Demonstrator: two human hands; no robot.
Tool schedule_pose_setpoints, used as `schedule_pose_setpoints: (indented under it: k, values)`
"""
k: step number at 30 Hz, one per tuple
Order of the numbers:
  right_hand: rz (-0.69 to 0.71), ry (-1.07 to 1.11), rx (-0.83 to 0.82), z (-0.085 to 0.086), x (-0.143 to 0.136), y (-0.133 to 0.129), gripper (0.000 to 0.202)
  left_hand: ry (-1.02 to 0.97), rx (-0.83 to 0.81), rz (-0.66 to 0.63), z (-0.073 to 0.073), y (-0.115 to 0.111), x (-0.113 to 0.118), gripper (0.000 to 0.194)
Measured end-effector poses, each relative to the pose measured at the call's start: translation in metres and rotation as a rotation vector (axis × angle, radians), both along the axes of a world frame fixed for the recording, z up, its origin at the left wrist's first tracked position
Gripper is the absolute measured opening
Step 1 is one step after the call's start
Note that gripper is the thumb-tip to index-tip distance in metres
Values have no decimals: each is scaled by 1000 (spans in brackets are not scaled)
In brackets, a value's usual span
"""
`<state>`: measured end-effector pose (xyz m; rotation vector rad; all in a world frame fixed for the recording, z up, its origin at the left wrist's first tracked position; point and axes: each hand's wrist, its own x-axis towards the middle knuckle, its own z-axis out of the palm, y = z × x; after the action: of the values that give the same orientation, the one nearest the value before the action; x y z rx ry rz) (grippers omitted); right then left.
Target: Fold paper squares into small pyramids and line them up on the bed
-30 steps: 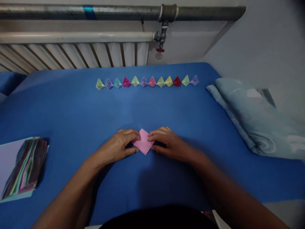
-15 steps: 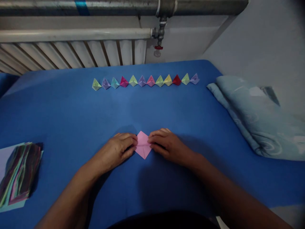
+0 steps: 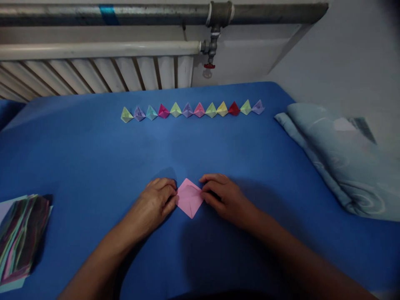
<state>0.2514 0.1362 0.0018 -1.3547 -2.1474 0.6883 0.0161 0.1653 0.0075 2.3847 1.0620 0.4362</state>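
A square of folded pink origami paper (image 3: 189, 200) lies on the blue surface in front of me, turned so that a corner points toward me. Creases run across it and down to its near corner. My left hand (image 3: 159, 196) pinches the paper's left corner between thumb and fingers. At the right corner, my right hand (image 3: 220, 195) grips the edge with thumb and a finger, its index finger raised off the paper. Farther back stands a row of several small folded paper pieces (image 3: 199, 110) in green, purple, blue, pink, yellow and red.
A stack of coloured paper sheets (image 3: 26, 237) lies at the left. On the right is a folded light-blue blanket (image 3: 337, 166). Behind the blue surface (image 3: 131, 154) are a white radiator (image 3: 143, 73), a metal pipe (image 3: 162, 14) and a red-handled valve (image 3: 209, 66).
The fingers have drawn outward to the paper's side corners, so more of the pink square shows. My right index finger has lifted. The whole view has shifted slightly.
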Motion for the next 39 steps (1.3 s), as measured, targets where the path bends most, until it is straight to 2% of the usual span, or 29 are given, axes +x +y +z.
schedule_pose_setpoints:
  k: [7, 13, 28, 39]
  values:
    - [-69, -30, 14, -1, -7, -1, 13, 21, 9, 18, -2, -1, -1, 15]
    - [-124, -38, 19, -2, -11, -2, 15, 39, -9, 91, -3, -2, 3, 16]
    - [-183, -79, 1, 0, -18, -1, 13, 121, 11, 192, -1, -6, 13, 13]
    - [-258, -136, -30, 1, -14, -2, 12, 191, 80, 179, -3, 0, 1, 10]
